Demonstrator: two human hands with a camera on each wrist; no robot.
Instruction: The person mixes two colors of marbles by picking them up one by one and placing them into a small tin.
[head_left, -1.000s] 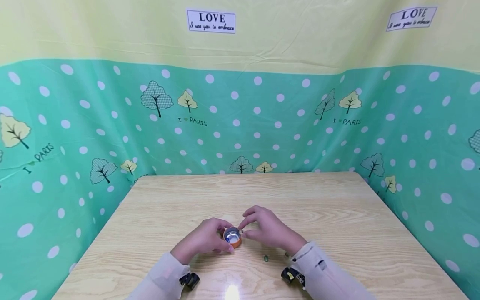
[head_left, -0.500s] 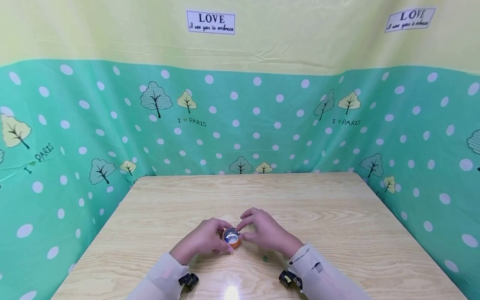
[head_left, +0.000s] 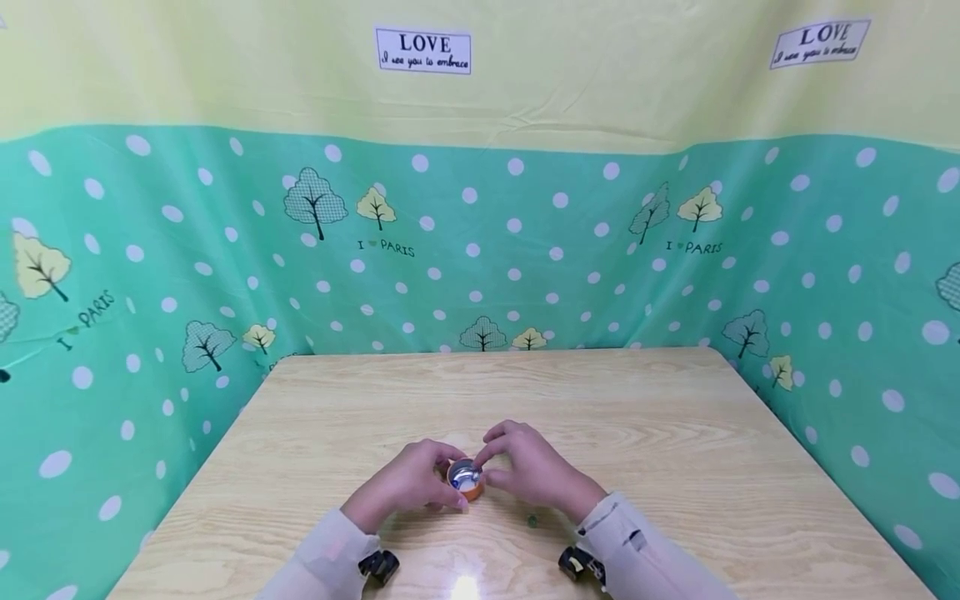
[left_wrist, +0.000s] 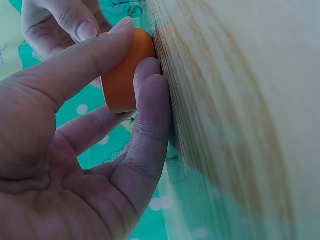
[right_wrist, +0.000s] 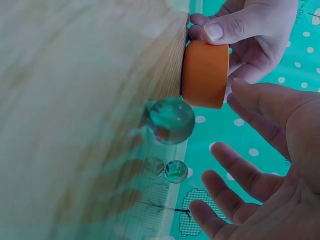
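Observation:
A small round orange cup (head_left: 471,492) with a shiny silver inside stands on the table. My left hand (head_left: 408,479) grips it from the left, thumb in front and fingers behind; the left wrist view shows its orange wall (left_wrist: 120,75) between thumb and fingers. Inside lies something small and blue (head_left: 455,483). My right hand (head_left: 536,467) has its thumb and index fingertips at the cup's right rim, by a small shiny ball (head_left: 476,477); whether they still pinch it cannot be seen. In the right wrist view the other fingers (right_wrist: 225,192) are spread.
Two clear green marbles rest on the table in the right wrist view, a nearer marble (right_wrist: 171,120) and a farther marble (right_wrist: 176,171). The head view shows one marble (head_left: 532,521) below my right hand. Patterned cloth (head_left: 517,250) hangs around the wooden table (head_left: 487,383).
My right fingertips have moved slightly left and down, from outside the rim to over it, along with the small ball. My left hand keeps its hold on the cup.

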